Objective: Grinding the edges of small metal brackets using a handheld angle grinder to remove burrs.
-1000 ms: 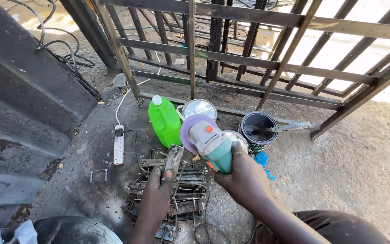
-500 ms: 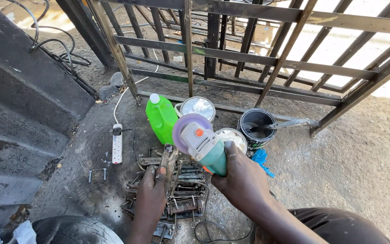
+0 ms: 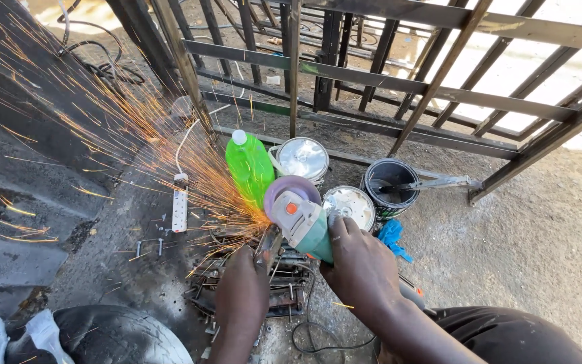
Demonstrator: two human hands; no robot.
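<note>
hands (image 3: 244, 286) two, grinder (image 3: 301, 216) one

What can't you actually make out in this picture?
- Metal piece in the left hand: its shape, hidden by the hand and sparks.
- Contact point under the grinder: covered by its disc.
- Grinder's handle: hidden by the right hand.
- Black bucket: contents too dark.

Sparks (image 3: 170, 168) off green angle grinder (image 3: 302, 221)

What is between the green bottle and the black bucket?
In the head view, two round shiny tin lids sit between the green bottle and the black bucket, just beyond the grinder.
</note>
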